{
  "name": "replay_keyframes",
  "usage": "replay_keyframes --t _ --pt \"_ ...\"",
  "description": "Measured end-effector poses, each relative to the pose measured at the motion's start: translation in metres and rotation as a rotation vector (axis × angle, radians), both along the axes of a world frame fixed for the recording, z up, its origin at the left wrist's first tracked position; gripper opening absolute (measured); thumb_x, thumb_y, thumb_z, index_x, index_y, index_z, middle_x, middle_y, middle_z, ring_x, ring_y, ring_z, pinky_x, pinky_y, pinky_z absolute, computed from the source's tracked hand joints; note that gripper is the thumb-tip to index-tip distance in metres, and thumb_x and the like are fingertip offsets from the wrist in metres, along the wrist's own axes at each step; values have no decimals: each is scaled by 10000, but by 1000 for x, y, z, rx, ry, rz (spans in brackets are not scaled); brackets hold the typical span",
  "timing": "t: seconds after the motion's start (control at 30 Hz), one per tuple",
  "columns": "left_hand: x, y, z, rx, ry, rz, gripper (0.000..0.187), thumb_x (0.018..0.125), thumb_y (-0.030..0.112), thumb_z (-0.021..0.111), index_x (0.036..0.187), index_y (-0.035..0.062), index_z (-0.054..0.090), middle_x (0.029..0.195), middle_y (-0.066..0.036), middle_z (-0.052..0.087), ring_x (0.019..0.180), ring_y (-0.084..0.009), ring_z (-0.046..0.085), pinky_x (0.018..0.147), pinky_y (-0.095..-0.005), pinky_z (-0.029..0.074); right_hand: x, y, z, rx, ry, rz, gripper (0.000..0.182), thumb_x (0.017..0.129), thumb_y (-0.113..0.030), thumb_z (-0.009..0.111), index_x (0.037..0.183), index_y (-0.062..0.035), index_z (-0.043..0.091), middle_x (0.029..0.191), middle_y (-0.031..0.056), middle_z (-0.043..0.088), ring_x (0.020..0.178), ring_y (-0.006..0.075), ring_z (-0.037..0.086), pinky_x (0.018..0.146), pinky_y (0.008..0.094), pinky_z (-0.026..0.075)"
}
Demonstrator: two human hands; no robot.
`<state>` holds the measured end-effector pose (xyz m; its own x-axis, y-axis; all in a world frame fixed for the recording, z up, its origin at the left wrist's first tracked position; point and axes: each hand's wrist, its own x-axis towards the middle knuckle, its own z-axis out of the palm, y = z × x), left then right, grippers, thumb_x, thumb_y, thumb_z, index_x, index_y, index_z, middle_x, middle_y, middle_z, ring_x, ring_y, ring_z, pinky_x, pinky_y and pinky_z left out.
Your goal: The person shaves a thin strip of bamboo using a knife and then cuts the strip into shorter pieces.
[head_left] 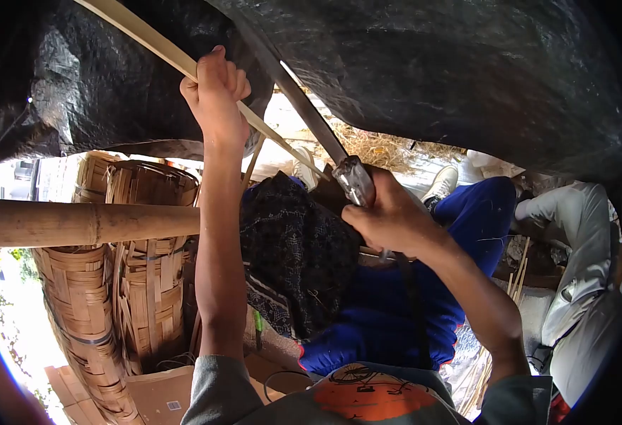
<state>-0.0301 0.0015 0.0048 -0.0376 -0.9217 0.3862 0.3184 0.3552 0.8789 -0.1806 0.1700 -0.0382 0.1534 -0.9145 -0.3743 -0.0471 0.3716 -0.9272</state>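
My left hand [219, 95], raised at the upper left, is closed around a long pale bamboo strip [148, 42]. The strip slants from the top left down toward my right hand [390, 216]. That hand is wrapped around a knife [354, 181] whose shiny metal part shows above the fingers. A long dark bar [304, 106] lines up with the knife, running up and left from it. The strip's lower end [318, 168] comes close to the metal. Dark patterned cloth [289, 248] lies over my lap, on blue trousers [396, 312].
Tall woven bamboo baskets [151, 283] stand at the left, behind a thick bamboo pole [91, 223]. Black plastic sheeting [452, 64] hangs low overhead. At the right sits another person in pale trousers [573, 234]. Straw [382, 149] litters the ground ahead; cardboard [162, 397] lies lower left.
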Motion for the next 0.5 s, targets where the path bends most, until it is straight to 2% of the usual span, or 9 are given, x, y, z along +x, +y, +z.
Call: replay_keyframes --t 0.03,0.1,0.2,0.23,0.3,0.33,0.43,0.47,0.5 --pt "-1 1 0 2 -2 -5 431 827 115 509 499 131 230 430 46 201 406 -53 153 420 -258 130 5 3 -8 1 -3 2 179 767 -67 529 904 35 476 535 52 457 409 137 475 376 301 387" --pt "-5 1 -1 4 -23 39 435 828 114 508 497 134 227 430 49 202 404 -51 155 418 -257 127 22 15 -44 158 -194 100 178 764 -60 527 910 34 490 527 46 471 434 139 508 386 293 399" --pt "-2 -4 -2 -25 -27 71 437 829 114 508 497 138 225 429 52 208 399 -49 159 415 -255 121 31 23 -87 89 -39 103 207 761 -81 532 922 45 497 503 56 483 457 195 545 412 318 427" --pt "-1 -4 0 -33 -31 70 435 828 114 509 497 140 227 428 52 212 397 -49 162 413 -255 120 23 13 -69 83 -36 103 207 761 -81 532 922 45 497 503 56 483 457 195 545 412 318 427" --pt "1 1 -5 14 -44 83 414 842 119 492 516 138 238 453 36 170 415 -70 143 432 -266 142 8 2 -37 -88 198 120 250 757 -123 564 916 59 498 624 134 551 598 257 607 522 364 470" --pt "2 0 -5 3 -37 48 432 836 120 500 503 139 226 439 40 192 404 -64 153 422 -263 139 13 -1 -54 -277 340 18 306 751 -163 594 949 49 494 765 190 559 741 287 608 647 393 470" --pt "0 -3 -3 -19 -33 35 460 828 123 510 485 140 203 423 42 213 392 -61 162 413 -262 140 3 -2 -12 -234 324 -27 333 750 -153 611 987 45 486 871 213 538 829 278 583 722 396 456" --pt "1 -5 -3 -20 -18 39 455 828 123 510 488 140 208 424 43 214 392 -59 163 412 -258 139 4 0 -7 -246 214 -58 311 750 -113 590 995 42 479 720 171 532 631 253 576 599 374 475" --pt "2 -5 -3 -18 -7 44 451 829 123 510 490 139 212 425 45 215 391 -56 165 412 -254 139 9 2 -15 -244 209 -55 311 750 -113 590 995 42 479 720 171 532 631 253 576 599 374 475"
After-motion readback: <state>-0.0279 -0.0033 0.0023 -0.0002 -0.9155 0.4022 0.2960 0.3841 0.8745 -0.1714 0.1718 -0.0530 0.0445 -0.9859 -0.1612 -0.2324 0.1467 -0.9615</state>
